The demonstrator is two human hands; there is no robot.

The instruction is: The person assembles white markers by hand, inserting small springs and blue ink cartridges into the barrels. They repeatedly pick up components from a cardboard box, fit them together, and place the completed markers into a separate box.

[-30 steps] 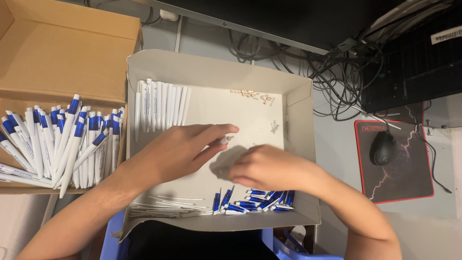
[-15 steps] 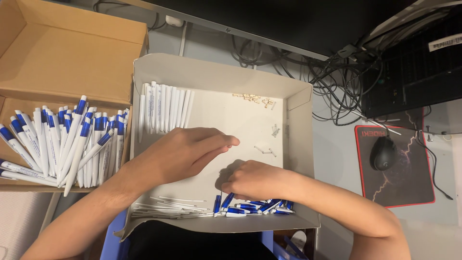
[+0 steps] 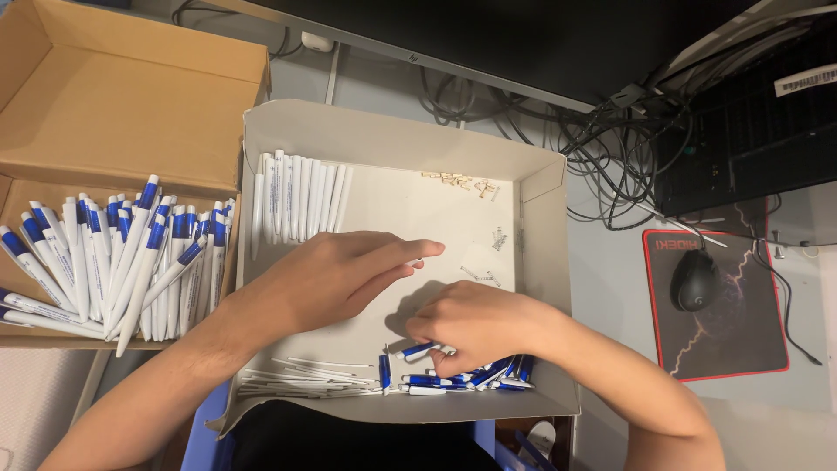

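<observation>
**Blue pen caps picked from the white tray**

Blue pen caps (image 3: 462,377) lay heaped at the near edge of the white tray (image 3: 384,131). Right hand (image 3: 479,324) had fingers curled, pinching one cap (image 3: 417,351). Left hand (image 3: 336,277) hovered flat, fingers together, holding nothing visible.

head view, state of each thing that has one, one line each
left hand: flat, fingers stretched over grey tray, holding nothing visible
right hand: curled on a blue pen part
grey tray: open
cardboard box: open, holds assembled pens
mouse: untouched on mat
</observation>
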